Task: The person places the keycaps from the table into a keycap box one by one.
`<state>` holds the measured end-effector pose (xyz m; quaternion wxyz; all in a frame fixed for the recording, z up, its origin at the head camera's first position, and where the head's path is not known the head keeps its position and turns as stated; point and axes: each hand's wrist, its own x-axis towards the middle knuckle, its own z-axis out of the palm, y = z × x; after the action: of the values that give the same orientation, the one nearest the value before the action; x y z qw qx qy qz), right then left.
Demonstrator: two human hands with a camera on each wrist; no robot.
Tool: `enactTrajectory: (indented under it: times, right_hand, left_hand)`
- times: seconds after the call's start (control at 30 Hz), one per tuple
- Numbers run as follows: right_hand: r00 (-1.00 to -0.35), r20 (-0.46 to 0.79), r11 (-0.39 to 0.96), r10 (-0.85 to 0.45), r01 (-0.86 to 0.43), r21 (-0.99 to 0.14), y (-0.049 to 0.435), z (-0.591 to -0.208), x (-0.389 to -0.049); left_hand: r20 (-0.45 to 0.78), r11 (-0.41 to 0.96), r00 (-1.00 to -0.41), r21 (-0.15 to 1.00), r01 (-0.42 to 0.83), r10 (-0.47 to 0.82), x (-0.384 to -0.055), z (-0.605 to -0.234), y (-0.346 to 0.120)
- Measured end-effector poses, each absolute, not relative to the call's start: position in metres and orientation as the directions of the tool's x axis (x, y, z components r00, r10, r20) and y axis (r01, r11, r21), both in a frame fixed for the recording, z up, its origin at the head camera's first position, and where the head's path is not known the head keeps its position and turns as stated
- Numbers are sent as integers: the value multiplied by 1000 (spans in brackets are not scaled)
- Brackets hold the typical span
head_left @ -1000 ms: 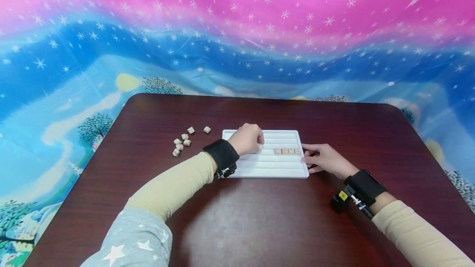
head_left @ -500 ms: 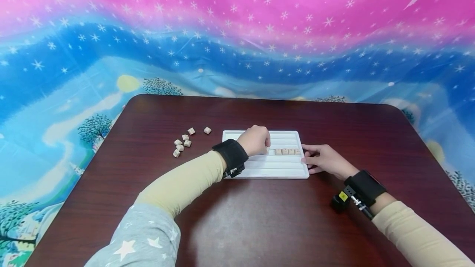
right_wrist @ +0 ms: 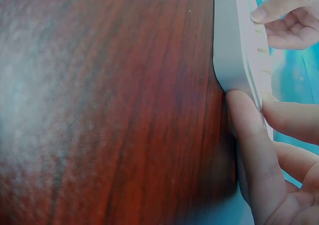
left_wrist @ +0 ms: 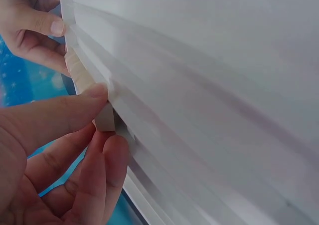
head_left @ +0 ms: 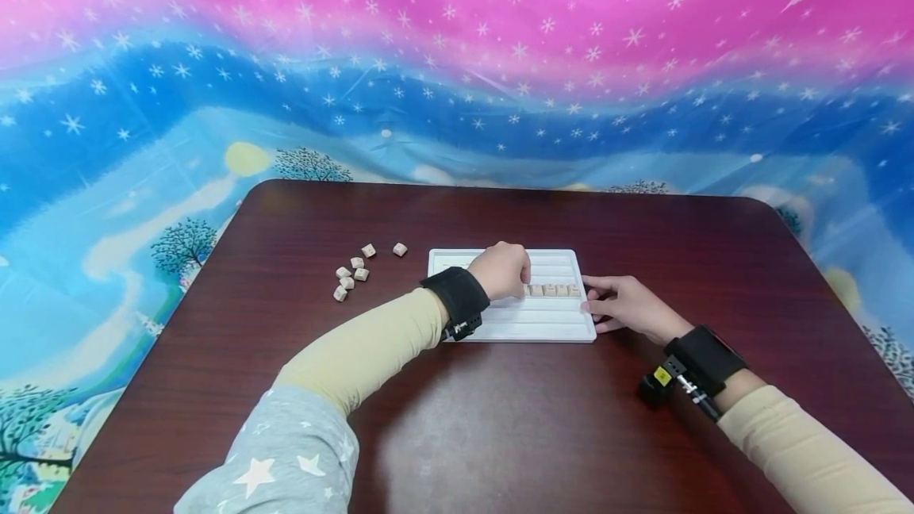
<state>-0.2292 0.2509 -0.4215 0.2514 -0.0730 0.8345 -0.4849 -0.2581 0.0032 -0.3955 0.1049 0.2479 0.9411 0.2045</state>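
My left hand is over the middle of a white ridged tray, pinching a small beige keycap between thumb and fingertips. This keycap sits at the left end of a row of several beige keycaps along one ridge; in the head view the fingers mostly hide it. At the tray's right edge, my right hand holds the rim, its thumb and fingers spread along the side. In the right wrist view one fingertip lies against the tray's outer wall and another is at the upper rim.
Several loose beige keycaps lie on the dark red-brown table left of the tray. A colourful printed cloth hangs behind the table.
My left hand has moved right across the tray, bringing the keycap up to the left end of the row. My right hand has stayed at the tray's edge.
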Motion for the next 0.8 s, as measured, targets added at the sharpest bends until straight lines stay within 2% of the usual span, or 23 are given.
enactTrajectory:
  times: [0.8]
  right_hand:
    - [-863, -353, 539, -362, 115, -834, 251, -422, -229]
  left_hand:
    - [-108, 802, -852, 414, 431, 513, -255, -393, 10]
